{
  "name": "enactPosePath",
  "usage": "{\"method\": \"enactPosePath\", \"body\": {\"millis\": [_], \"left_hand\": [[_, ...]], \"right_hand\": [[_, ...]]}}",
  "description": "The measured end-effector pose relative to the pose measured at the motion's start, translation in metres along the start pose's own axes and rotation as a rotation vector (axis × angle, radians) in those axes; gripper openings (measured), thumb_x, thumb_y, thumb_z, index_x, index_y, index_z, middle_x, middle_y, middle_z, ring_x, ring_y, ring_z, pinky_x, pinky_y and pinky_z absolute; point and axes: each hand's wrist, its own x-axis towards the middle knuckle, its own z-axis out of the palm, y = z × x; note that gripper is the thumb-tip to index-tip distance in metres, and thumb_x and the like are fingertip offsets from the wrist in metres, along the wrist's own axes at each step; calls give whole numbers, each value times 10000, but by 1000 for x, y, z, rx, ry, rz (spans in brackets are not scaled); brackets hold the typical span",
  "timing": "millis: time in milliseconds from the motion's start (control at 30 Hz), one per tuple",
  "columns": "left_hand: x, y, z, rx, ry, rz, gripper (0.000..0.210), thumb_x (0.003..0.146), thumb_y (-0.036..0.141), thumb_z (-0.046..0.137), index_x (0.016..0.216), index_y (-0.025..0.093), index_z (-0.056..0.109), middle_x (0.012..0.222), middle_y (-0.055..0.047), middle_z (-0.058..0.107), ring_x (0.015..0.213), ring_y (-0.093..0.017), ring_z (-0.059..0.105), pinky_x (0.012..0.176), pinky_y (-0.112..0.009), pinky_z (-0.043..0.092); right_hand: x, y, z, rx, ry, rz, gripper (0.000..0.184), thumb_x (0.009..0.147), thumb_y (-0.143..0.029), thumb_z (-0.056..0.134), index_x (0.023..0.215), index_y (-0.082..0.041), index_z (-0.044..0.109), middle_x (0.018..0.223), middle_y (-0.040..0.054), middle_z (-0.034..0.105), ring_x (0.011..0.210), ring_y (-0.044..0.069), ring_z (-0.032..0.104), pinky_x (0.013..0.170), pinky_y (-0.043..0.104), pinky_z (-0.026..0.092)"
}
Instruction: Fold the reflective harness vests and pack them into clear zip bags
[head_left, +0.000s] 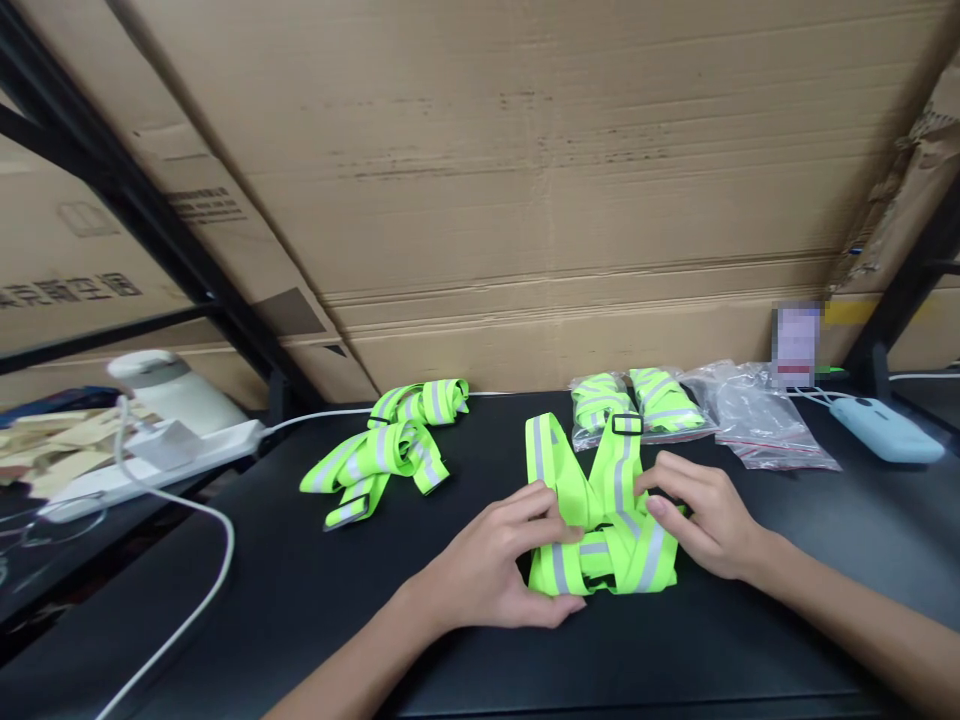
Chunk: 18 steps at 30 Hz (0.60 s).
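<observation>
In front of me on the black table is a neon yellow-green reflective vest (pixel 622 470) made of straps with silver stripes. Its lower part is folded into a bundle with a black buckle at the front edge. Two strap loops stand out at the top, the right one bearing a black slider. My left hand (pixel 517 560) grips the bundle's left side, thumb along the front edge and curled fingers on top. On the right side, my right hand (pixel 701 510) has its bent fingers and thumb closed at the strap's edge; the fingertips are partly hidden.
Two loose reflective strap bundles (pixel 382 460) lie at the left. Behind the vest are bagged reflective straps (pixel 664 400), then clear plastic bags (pixel 765 415) and a light blue power bank (pixel 885 430). A white power strip (pixel 161 470) and bottle (pixel 176 390) are far left. Cardboard (pixel 562 200) backs the table.
</observation>
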Motion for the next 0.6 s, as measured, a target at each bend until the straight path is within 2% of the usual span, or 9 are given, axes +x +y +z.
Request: {"method": "enactPosePath", "body": {"millis": [67,167,233,333,433,600], "left_hand": [[1,-1,0,-9,32,-5,359,742,355,804,1027,145,747,795,-62,604,743,-199,549,661,-313,474],[2,-3,1,-22,87,-1,329,739,311,783,1010,130,744,754,-54,611,710,-192,552,654,-314,482],[3,-3,1,-26,114,-1,313,744,286,762,1012,126,739,737,-49,625,695,-188,563,658,-316,493],[3,-2,2,-39,135,-10,296,757,254,738,1021,121,736,763,-60,671,711,-191,604,698,-327,520],[4,-1,3,-64,155,-28,266,779,238,720,1018,122,739,794,-71,710,730,-193,640,731,-331,539],[5,-2,2,-125,170,-97,192,831,254,686,980,149,747,778,-59,730,721,-183,654,686,-293,535]], "right_hand": [[-1,4,-6,80,-35,-25,300,1024,-413,469,961,-172,637,745,7,526,615,130,469,569,262,364],[-2,5,-11,141,-76,-94,451,894,-613,613,983,-172,625,736,-5,496,588,129,436,521,258,355],[-1,2,-10,112,-86,-135,567,773,-669,721,1022,-169,626,798,17,537,622,139,486,532,263,389],[0,-4,-6,13,-110,-169,654,671,-654,814,1074,-173,631,896,54,594,707,174,564,576,286,444],[-2,-5,-1,-35,-137,-137,637,699,-622,814,1119,-181,628,943,67,609,749,185,592,597,295,484],[-5,0,4,-44,-100,-80,370,886,-448,709,1152,-195,658,1025,89,602,804,174,631,669,294,540]]}}
